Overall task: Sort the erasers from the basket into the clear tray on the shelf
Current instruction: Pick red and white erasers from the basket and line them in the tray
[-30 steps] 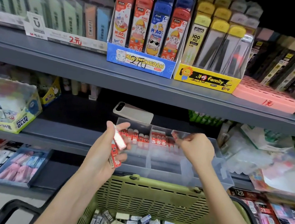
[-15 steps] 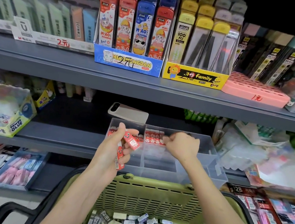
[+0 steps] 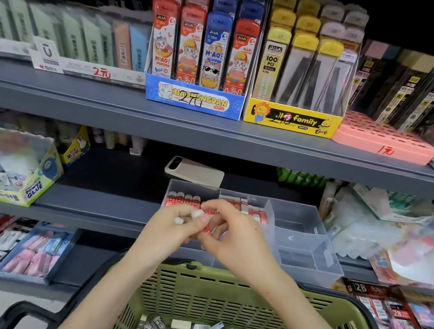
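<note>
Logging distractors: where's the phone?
Head view, centre: the phone lies flat on the middle shelf, just behind the back-left corner of the tray.

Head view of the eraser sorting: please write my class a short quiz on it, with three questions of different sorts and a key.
1. True or false: the clear tray stands inside the green basket.
2. What lies on the shelf just behind the tray? A. a phone B. a stapler C. a roll of tape
3. Short answer: the left hand and the right hand meet over the tray, both holding erasers. What colour are the sleeves of those erasers?

Key: 1 false; 2 A; 3 red.
</note>
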A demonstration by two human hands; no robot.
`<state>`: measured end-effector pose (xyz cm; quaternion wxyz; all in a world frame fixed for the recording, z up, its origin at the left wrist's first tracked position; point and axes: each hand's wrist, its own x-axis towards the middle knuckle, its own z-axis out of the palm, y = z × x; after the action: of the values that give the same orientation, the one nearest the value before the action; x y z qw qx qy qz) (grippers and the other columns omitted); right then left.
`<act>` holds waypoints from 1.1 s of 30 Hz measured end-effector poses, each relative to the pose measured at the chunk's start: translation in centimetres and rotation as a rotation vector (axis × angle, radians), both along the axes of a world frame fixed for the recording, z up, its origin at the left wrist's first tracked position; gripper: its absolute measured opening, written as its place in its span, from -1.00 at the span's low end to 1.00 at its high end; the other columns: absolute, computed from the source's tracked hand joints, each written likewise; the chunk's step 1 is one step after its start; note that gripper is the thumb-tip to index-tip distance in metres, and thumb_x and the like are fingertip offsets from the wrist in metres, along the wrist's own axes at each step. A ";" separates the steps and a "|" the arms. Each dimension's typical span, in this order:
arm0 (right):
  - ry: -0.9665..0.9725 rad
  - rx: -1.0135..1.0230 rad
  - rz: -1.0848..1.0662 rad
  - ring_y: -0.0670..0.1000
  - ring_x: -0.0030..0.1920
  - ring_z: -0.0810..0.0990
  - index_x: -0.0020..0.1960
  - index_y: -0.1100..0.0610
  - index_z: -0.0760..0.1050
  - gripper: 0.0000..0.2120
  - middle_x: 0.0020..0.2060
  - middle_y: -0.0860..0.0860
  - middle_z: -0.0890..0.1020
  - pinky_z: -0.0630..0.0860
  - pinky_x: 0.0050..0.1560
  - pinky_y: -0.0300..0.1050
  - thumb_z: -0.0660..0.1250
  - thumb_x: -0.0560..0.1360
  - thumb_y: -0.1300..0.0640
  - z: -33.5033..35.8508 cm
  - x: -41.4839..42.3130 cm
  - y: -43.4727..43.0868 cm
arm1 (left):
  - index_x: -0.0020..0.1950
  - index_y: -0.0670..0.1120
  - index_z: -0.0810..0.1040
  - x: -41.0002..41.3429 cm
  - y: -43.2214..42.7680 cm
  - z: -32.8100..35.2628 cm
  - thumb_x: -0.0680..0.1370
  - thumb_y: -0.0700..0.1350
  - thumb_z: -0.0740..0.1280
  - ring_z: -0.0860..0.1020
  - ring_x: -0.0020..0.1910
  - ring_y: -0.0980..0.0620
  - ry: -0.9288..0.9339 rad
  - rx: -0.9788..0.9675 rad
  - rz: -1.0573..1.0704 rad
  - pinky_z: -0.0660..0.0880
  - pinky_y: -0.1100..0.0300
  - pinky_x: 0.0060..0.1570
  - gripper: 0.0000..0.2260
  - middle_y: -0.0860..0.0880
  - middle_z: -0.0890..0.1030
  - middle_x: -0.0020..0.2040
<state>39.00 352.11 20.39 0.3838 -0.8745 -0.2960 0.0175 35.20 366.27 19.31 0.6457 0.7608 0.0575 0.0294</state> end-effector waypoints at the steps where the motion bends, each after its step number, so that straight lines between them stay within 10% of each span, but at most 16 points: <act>1: 0.085 0.042 0.019 -0.12 -0.33 0.54 0.05 -0.17 0.49 -0.67 -0.32 -0.05 0.58 0.52 -0.19 -0.16 0.40 0.37 0.16 -0.1 0.2 0.1 | -0.09 -0.15 0.61 0.0 0.1 -0.1 0.55 -0.04 0.33 0.40 -0.48 0.21 0.000 -0.033 0.019 0.24 0.44 -0.55 -0.82 0.10 0.50 -0.45; 6: 0.155 0.136 -0.183 -0.16 -0.39 0.53 -0.11 -0.13 0.48 -0.73 -0.45 -0.11 0.57 0.49 -0.19 -0.16 0.45 0.34 0.17 0.2 4.1 0.1 | 0.07 -0.19 0.54 0.1 1.9 -0.2 0.47 -0.17 0.33 0.43 -0.41 0.10 0.080 -0.555 0.142 0.31 0.29 -0.47 -0.80 -0.05 0.52 -0.38; 12: -0.028 -0.237 -0.224 0.04 -0.15 0.59 0.16 0.00 0.46 -0.68 -0.21 -0.02 0.65 0.41 -0.19 -0.23 0.35 0.41 0.09 -0.6 8.1 3.0 | 0.16 -0.28 0.47 0.5 3.4 -0.3 0.40 -0.48 0.11 0.54 -0.21 -0.06 0.075 -1.053 0.220 0.53 0.12 -0.21 -0.62 -0.24 0.53 -0.09; 19: -0.455 -0.877 -0.120 0.11 0.16 0.39 0.04 0.04 0.58 -0.66 0.06 0.04 0.58 0.30 0.03 -0.12 0.27 0.41 -0.16 -1.5 9.6 4.4 | 0.18 -0.21 0.45 0.6 4.4 -1.5 0.52 -0.48 0.19 0.65 0.04 -0.13 0.011 -0.903 0.216 0.63 0.13 -0.14 -0.69 -0.25 0.64 0.06; 26: -0.394 -1.152 -0.040 0.11 0.20 0.31 0.11 -0.11 0.58 -0.52 0.17 0.04 0.46 0.17 0.21 0.00 0.10 0.46 -0.37 -0.7 10.2 3.7 | 0.08 -0.19 0.49 0.8 4.4 -1.8 0.23 -0.18 0.46 0.65 0.05 -0.05 -0.038 -0.715 0.209 0.60 0.20 -0.14 -0.55 -0.12 0.69 0.03; 30: -0.427 -0.702 -0.160 0.08 0.16 0.42 0.10 -0.08 0.61 -0.67 0.07 0.00 0.58 0.25 0.17 -0.08 0.19 0.51 -0.21 -0.2 8.1 3.4 | 0.08 -0.19 0.53 1.1 4.2 -2.0 0.30 -0.17 0.44 0.64 0.08 -0.02 -0.059 -0.665 0.186 0.60 0.22 -0.14 -0.63 -0.13 0.68 0.05; 33: 0.002 0.030 -0.078 -0.09 -0.18 0.59 -0.12 -0.06 0.64 -0.90 -0.25 -0.09 0.65 0.49 -0.11 -0.16 0.35 0.49 0.01 0.3 5.0 3.7 | 0.13 -0.17 0.53 1.5 3.9 -2.3 0.39 -0.19 0.39 0.63 0.10 -0.01 -0.083 -0.701 0.191 0.59 0.23 -0.15 -0.69 -0.14 0.67 0.08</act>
<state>43.97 355.81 20.72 0.3977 -0.8794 -0.2616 -0.0013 36.72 370.21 17.06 0.8634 0.4828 0.1084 0.0989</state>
